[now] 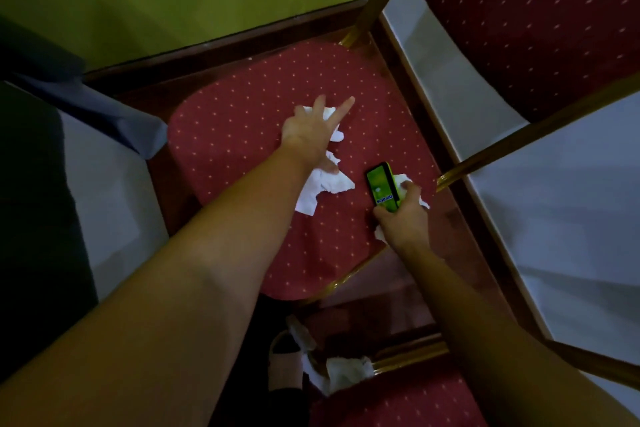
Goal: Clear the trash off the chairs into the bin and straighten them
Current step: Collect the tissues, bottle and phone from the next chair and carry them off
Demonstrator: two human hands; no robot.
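Red dotted chair seat (242,149): left hand (308,135), fingers spread, presses crumpled white tissue (322,184) mid-seat; right hand (403,218) clamps green Mentos box (382,187) and tissue near the right edge.

Red chair seat (242,135) bears white, seemingly torn tissue (320,189).

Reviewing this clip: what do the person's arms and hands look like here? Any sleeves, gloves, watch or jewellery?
Both arms are bare along their whole visible length, with no sleeve showing. The left hand and right hand wear no gloves. No watch, bracelet or ring can be made out on either wrist or on the visible fingers, though the lighting is dim and the picture soft, so something very small could be missed.
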